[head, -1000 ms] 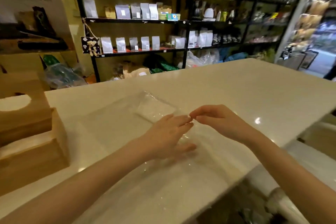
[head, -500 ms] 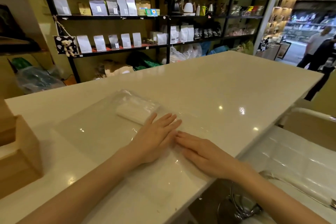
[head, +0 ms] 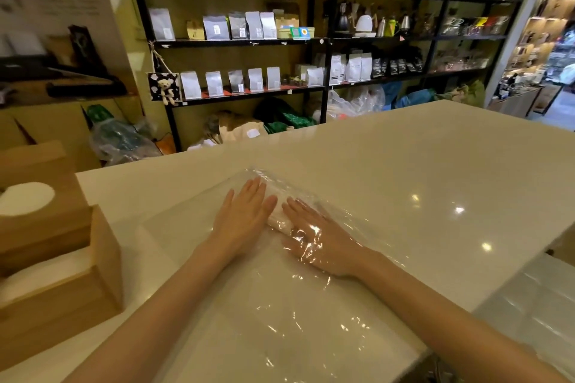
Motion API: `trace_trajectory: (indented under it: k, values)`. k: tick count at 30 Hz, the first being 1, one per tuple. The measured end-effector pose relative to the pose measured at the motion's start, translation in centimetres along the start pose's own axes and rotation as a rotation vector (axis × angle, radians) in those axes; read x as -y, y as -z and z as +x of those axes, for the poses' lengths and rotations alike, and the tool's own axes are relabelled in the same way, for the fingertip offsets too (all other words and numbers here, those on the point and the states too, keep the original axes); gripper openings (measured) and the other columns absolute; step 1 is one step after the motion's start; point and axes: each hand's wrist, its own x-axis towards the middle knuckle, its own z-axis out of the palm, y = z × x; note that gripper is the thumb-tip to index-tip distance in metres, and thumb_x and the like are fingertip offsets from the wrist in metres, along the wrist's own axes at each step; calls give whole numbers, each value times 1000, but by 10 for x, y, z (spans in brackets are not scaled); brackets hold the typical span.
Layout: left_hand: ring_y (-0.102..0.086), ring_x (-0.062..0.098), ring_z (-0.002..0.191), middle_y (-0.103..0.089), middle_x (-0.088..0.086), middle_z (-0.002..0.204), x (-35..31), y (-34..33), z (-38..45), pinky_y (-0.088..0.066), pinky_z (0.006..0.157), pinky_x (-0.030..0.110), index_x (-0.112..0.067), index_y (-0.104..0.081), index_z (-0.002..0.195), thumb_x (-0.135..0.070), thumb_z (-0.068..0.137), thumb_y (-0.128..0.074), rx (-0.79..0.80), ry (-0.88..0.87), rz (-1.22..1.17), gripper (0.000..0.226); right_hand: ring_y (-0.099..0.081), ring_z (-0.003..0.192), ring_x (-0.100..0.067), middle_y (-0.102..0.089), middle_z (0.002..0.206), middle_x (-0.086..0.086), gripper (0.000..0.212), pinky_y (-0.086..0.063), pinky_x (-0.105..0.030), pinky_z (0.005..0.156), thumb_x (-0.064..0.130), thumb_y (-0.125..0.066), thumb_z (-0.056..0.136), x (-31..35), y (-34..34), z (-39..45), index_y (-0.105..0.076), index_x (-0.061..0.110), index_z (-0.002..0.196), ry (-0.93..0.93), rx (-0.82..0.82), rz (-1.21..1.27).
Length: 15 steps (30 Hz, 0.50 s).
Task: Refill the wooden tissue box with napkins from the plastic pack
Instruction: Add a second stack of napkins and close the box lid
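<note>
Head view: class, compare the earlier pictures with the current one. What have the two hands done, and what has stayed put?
The right hand has slid inside the clear plastic pack, toward the napkins. The left hand has moved forward and lies flat on the pack beside them. Neither hand grips anything. The pack stays on the counter, and the wooden tissue box stays at the left.

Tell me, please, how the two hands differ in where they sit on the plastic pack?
The left hand lies bare on top of the plastic pack, while the right hand is inside it, under the clear film. The left reaches farther up the counter than the right. Both are flat, palm down, fingers straight, side by side.
</note>
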Motion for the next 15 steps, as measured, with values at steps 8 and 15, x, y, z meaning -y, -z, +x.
trace_trajectory:
  k: [8, 15]
  values:
    - [-28, 22, 137, -35, 5, 148, 17, -11, 8, -17, 114, 39, -21, -34, 137, -52, 92, -21, -31, 181, -590, 57, 11, 139, 2, 2, 157, 9, 59, 17, -33, 113, 46, -28, 96, -2, -5, -9, -3, 27, 146, -29, 30, 17]
    - [-7, 24, 143, -6, 6, 157, 24, -20, 13, -11, 112, 50, -24, -6, 144, -24, 96, -25, 33, 31, -85, 52, 11, 139, 2, -2, 158, 8, 56, 14, -36, 115, 45, -26, 96, -1, -4, -57, -9, 25, 146, -59, -26, -6]
